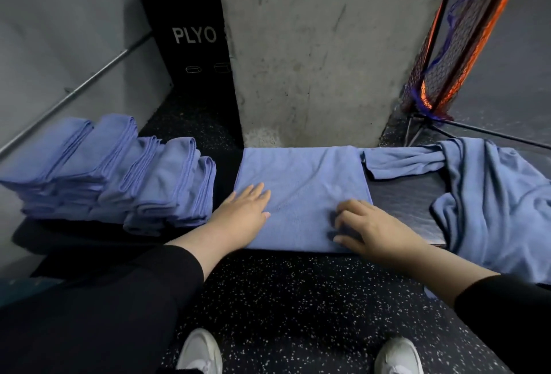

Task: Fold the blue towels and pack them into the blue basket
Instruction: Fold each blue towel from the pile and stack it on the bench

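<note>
Two hands (249,205) (362,224) on flat towel (301,182)

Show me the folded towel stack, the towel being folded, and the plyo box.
Folded towel stack (119,176): head view, top of a middle pile.
Towel being folded (301,182): head view, its centre.
Plyo box (190,45): head view, lettered front.

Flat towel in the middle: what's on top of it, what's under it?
On the flat towel: left hand resting flat, right hand with fingers curled at its near right corner. Under it: a dark bench top, visible only to the right; the covered part is hidden.
</note>
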Motion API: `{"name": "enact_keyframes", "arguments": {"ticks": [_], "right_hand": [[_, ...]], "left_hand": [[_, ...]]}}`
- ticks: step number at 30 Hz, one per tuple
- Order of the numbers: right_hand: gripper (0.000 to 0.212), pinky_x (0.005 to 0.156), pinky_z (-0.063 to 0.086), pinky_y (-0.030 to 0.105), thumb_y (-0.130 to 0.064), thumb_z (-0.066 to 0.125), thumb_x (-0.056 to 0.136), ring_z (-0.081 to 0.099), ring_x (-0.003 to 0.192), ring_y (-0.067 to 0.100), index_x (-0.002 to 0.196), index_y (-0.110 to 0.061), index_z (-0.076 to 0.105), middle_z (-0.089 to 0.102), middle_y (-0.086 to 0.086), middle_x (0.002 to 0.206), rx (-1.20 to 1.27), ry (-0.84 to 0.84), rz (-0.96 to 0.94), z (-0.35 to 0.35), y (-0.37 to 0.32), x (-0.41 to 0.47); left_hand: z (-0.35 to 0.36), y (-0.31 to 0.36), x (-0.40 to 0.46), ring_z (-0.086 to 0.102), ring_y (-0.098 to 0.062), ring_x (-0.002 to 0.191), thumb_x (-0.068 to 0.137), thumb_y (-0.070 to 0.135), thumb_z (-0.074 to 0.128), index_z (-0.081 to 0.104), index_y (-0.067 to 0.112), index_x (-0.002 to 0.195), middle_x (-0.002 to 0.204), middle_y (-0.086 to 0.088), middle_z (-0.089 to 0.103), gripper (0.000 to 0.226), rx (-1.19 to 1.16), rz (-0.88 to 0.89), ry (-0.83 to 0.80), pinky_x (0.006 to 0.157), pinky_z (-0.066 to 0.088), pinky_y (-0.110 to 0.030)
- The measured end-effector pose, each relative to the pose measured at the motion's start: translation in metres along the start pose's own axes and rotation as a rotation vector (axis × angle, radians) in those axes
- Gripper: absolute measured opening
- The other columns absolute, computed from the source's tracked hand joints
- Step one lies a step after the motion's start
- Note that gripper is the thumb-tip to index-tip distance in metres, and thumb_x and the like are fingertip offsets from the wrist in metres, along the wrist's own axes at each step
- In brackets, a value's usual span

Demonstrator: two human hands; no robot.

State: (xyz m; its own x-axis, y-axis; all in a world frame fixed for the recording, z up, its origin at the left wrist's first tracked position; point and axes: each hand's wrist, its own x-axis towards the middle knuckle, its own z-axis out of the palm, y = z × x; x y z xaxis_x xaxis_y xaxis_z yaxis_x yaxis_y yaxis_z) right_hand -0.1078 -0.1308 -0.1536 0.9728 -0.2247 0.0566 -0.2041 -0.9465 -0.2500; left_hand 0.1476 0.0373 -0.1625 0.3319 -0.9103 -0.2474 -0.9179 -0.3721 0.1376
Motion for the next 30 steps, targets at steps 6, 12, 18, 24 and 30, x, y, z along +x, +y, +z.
{"name": "enact_keyframes", "arguments": {"ticks": [6, 12, 18, 24, 30], "right_hand": [[0.043, 0.093, 0.052, 0.031, -0.046, 0.054, 0.082, 0.058, 0.117, 0.015, 0.118, -0.023, 0.06, 0.052, -0.007, 0.134, -0.048, -0.051, 0.018, 0.0, 0.002, -0.024], [0.025, 0.08, 0.055, 0.035, -0.031, 0.047, 0.088, 0.066, 0.1, 0.015, 0.106, -0.024, 0.063, 0.064, -0.015, 0.119, 0.067, 0.078, 0.146, -0.004, 0.003, -0.017], [0.011, 0.071, 0.05, 0.04, -0.032, 0.047, 0.097, 0.061, 0.078, 0.024, 0.1, -0.025, 0.055, 0.067, -0.003, 0.082, 0.163, 0.086, 0.306, -0.016, 0.002, -0.014], [0.005, 0.069, 0.046, 0.038, -0.034, 0.046, 0.102, 0.059, 0.074, 0.018, 0.099, -0.03, 0.048, 0.064, -0.003, 0.081, 0.19, -0.018, 0.345, -0.03, -0.002, -0.02], [0.021, 0.067, 0.043, 0.028, -0.035, 0.054, 0.1, 0.057, 0.072, 0.016, 0.08, -0.027, 0.052, 0.06, -0.006, 0.073, 0.259, -0.14, 0.399, -0.055, -0.008, -0.031]], "left_hand": [[-0.01, 0.015, -0.029, 0.051, -0.017, 0.12, 0.097, 0.048, 0.051, 0.056, 0.027, 0.124, 0.127, 0.008, 0.054, 0.034, 0.019, 0.288, 0.214, 0.102, 0.041, -0.038], [0.0, 0.026, -0.042, 0.035, -0.02, 0.14, 0.089, 0.076, 0.04, 0.043, 0.028, 0.143, 0.153, 0.001, 0.037, 0.072, 0.178, 0.246, 0.172, 0.113, 0.032, -0.041], [-0.003, 0.016, -0.044, 0.023, -0.014, 0.151, 0.099, 0.053, 0.049, 0.033, 0.022, 0.155, 0.164, 0.003, 0.026, 0.066, 0.089, 0.157, 0.123, 0.12, 0.023, -0.035], [-0.019, 0.004, -0.06, 0.06, -0.028, 0.092, 0.097, 0.011, 0.047, 0.061, 0.015, 0.109, 0.099, -0.004, 0.065, 0.019, -0.112, 0.017, 0.173, 0.073, 0.045, -0.038], [-0.043, -0.007, -0.084, 0.048, -0.016, 0.065, 0.099, 0.04, 0.057, 0.05, 0.019, 0.076, 0.069, 0.003, 0.051, 0.032, -0.242, -0.01, -0.013, 0.06, 0.035, -0.033]]}}
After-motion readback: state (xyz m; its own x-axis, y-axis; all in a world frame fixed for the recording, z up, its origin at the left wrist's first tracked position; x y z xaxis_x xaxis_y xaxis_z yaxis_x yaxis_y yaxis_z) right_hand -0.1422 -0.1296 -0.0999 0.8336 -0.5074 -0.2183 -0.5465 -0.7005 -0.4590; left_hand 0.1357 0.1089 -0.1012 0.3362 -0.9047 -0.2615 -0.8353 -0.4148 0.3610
